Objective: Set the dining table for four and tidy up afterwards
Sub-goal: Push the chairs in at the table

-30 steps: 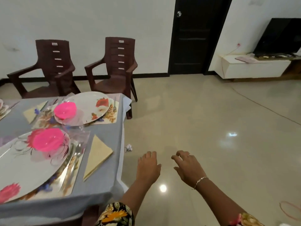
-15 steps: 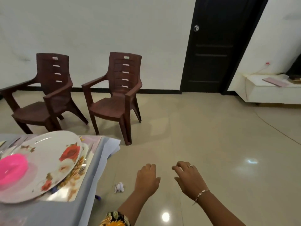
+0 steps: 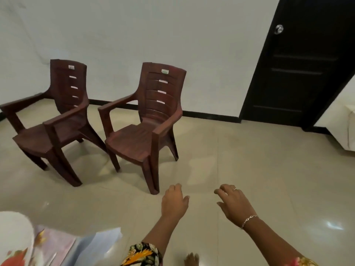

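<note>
Only the corner of the dining table (image 3: pixel 99 244) shows at the bottom left, under a pale blue-grey cloth. On it lies the edge of a white floral plate (image 3: pixel 13 239) on a patterned placemat (image 3: pixel 55 248). My left hand (image 3: pixel 173 201) and my right hand (image 3: pixel 233 205) are stretched forward over the floor, palms down, fingers loosely apart, holding nothing. Two dark brown plastic armchairs stand ahead by the wall, the left chair (image 3: pixel 48 120) and the right chair (image 3: pixel 146 123). The nearest chair leg is just beyond my left hand.
A black door (image 3: pixel 299 70) is at the right of the white wall. A white low cabinet (image 3: pixel 349 129) shows at the right edge. Shiny beige floor tiles spread between me and the chairs. My toes (image 3: pixel 191 259) show at the bottom.
The view has swung away from the table and toward the chairs, which are now much closer. Most of the table setting has left the frame. Both hands stay empty and outstretched.
</note>
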### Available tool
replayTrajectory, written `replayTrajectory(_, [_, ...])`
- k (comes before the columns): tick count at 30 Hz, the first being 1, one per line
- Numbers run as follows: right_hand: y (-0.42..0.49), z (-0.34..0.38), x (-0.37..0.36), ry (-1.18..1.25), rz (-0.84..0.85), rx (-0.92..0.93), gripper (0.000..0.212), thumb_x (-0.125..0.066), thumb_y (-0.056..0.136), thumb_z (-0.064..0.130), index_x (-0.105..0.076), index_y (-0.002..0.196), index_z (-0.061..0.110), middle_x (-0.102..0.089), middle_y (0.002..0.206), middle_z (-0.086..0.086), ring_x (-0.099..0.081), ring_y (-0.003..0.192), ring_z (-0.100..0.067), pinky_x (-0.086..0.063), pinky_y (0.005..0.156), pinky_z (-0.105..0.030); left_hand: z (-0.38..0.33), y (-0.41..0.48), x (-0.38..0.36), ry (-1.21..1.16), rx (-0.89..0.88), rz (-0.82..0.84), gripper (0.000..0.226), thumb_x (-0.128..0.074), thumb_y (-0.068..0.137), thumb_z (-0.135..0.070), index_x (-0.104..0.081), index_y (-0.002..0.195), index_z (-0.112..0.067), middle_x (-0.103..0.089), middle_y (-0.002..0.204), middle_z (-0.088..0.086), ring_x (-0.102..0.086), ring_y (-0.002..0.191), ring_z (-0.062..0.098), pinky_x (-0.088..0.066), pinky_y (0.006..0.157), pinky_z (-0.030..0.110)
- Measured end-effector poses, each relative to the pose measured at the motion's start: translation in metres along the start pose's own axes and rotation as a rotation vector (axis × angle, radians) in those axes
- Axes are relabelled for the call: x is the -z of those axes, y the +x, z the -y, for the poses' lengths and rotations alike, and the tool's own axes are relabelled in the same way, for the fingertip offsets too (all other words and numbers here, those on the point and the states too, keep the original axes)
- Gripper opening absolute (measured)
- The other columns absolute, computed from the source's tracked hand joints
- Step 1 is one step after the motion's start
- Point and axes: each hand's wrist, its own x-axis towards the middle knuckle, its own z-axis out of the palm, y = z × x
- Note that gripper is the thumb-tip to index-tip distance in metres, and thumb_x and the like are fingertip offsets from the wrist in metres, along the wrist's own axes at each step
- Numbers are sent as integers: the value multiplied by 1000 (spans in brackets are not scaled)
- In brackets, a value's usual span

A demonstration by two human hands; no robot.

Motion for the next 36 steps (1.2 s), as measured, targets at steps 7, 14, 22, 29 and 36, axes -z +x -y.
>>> replayTrajectory(7, [150,-124,-24,-3,-63,9,48,-90,40,26,-66,82,22,-62,78,5,-61,61,-13,-50,47,-21,-67,180,36,-19,-3,-44,44,-45,95,-34,-39,134,-14,-44,134,4,-42,126,20,-35,101,29])
replayTrajectory(14, [274,-237,-78,74,-117,-11,44,-89,47,26,-63,83,23,-59,77,5,-59,60,-12,-48,48,-20,-124,341,51,-102,35,-114,44,-51,94,-31,-41,132,-12,-47,129,6,-49,116,23,-40,93,33])
replayTrajectory(22, [436,-398,-105,61,-148,104,40,-87,53,28,-65,86,24,-62,80,5,-61,63,-13,-51,50,-24,-213,540,86,-166,111,-247,45,-51,95,-31,-42,133,-9,-47,131,8,-41,123,21,-35,97,26])
replayTrajectory(29, [575,-483,-139,84,-135,200,36,-85,57,26,-66,88,22,-62,80,4,-62,64,-14,-51,53,-26,-250,672,133,-236,170,-431,43,-52,94,-32,-45,131,-11,-50,130,6,-44,121,19,-42,98,32])
replayTrajectory(36, [742,-526,-196,136,-131,392,30,-80,63,29,-65,89,24,-62,81,6,-62,65,-12,-51,54,-24,-226,803,192,-372,284,-858,26,-55,92,-18,-58,116,-10,-60,105,5,-55,101,21,-46,86,36])
